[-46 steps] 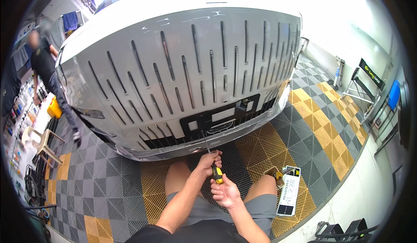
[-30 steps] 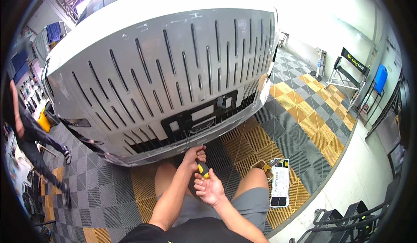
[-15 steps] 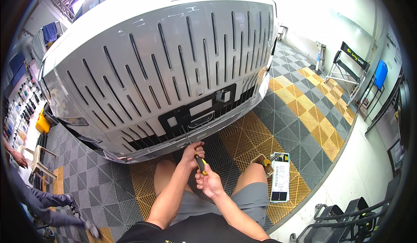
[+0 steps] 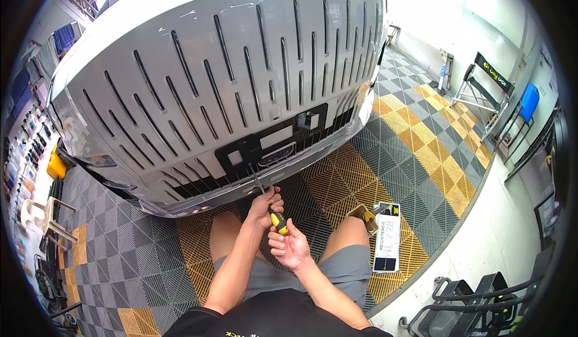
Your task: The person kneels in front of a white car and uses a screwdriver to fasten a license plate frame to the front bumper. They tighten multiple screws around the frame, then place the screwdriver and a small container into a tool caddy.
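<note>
A screwdriver with a yellow and black handle (image 4: 277, 220) slants up and away from me, its metal shaft (image 4: 257, 179) reaching the black plate mount (image 4: 244, 156) on the back of a white vehicle (image 4: 198, 96). My left hand (image 4: 264, 209) is closed around the screwdriver where shaft and handle meet. At the handle's butt end is my right hand (image 4: 291, 249), its curled fingers and thumb loosely around it. The screwdriver's tip meets the mount's lower part; the exact contact is too small to make out.
By my right knee are a small open box (image 4: 363, 214) and a white registration plate (image 4: 387, 240) on the tiled floor (image 4: 397, 168). A black folding chair (image 4: 490, 84) and a blue-backed chair (image 4: 530, 103) stand far right. Left are a beige stool (image 4: 43, 216) and shelved bottles (image 4: 30, 138).
My right hand has loosened, its thumb lifting away from the fingers at the handle's end. The view has shifted slightly, and the person at the left has left it.
</note>
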`<action>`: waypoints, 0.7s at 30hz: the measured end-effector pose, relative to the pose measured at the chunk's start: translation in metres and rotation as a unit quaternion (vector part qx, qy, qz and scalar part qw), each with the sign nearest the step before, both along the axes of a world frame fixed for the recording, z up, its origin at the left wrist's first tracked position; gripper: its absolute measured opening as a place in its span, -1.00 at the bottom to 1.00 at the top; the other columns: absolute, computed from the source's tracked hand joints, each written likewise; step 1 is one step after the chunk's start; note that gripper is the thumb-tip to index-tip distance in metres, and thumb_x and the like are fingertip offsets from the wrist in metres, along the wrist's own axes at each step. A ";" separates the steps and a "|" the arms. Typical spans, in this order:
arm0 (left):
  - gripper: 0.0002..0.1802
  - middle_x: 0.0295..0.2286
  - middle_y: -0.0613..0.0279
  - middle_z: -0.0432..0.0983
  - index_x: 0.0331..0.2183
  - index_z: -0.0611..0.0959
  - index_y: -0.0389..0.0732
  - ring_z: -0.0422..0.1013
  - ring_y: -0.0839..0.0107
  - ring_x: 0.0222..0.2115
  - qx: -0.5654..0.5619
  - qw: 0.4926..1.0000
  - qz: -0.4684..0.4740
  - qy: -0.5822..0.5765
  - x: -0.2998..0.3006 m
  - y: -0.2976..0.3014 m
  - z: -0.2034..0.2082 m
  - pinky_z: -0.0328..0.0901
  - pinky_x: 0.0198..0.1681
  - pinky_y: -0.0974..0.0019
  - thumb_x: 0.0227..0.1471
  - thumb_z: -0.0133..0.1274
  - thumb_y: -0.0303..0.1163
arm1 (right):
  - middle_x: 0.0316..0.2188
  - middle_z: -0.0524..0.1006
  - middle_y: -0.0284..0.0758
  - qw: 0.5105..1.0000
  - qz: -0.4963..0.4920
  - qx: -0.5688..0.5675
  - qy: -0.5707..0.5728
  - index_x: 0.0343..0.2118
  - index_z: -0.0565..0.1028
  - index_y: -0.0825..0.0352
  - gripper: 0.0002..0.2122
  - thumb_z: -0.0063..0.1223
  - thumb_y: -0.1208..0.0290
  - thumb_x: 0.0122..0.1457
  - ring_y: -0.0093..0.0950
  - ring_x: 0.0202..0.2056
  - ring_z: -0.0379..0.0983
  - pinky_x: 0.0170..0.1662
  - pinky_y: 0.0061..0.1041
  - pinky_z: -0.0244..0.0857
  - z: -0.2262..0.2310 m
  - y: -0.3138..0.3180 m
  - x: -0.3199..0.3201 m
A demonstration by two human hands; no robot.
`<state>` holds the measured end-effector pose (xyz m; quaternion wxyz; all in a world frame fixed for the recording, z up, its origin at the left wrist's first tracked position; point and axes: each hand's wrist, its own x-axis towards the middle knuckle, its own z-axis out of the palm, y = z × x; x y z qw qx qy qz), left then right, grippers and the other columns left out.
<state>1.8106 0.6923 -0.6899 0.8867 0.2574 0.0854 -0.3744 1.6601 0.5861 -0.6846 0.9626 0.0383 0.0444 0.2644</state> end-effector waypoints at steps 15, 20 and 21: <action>-0.76 -0.63 0.49 0.20 -0.11 0.53 -0.22 0.13 0.60 -0.64 0.070 0.997 -0.003 0.039 0.001 0.013 0.003 0.13 -0.56 0.42 0.36 -0.02 -0.25 | -0.57 0.48 -0.38 0.788 -0.138 -0.596 -0.059 -0.11 0.33 0.37 -0.56 0.09 0.01 0.35 -0.56 -0.66 0.46 -0.68 -0.53 0.28 -0.005 0.024 -0.007; -0.50 -0.69 0.54 0.04 0.16 0.48 -0.30 0.01 0.64 -0.69 -0.299 0.952 -0.060 -0.010 0.000 0.011 -0.014 0.06 -0.58 0.49 0.43 -0.19 -0.13 | -0.52 0.33 -0.40 0.993 0.032 -0.105 -0.038 0.02 0.40 0.40 -0.33 -0.31 -0.27 0.39 -0.58 -0.56 0.26 -0.55 -0.61 0.22 0.011 0.006 -0.004; -0.47 -0.68 0.52 0.04 0.20 0.46 -0.28 0.02 0.64 -0.68 -0.351 0.935 -0.059 -0.016 -0.002 0.008 -0.015 0.07 -0.57 0.50 0.45 -0.23 -0.10 | -0.52 0.31 -0.41 0.997 0.006 -0.077 -0.030 0.01 0.40 0.41 -0.35 -0.31 -0.25 0.40 -0.59 -0.56 0.24 -0.54 -0.62 0.21 0.012 0.005 -0.001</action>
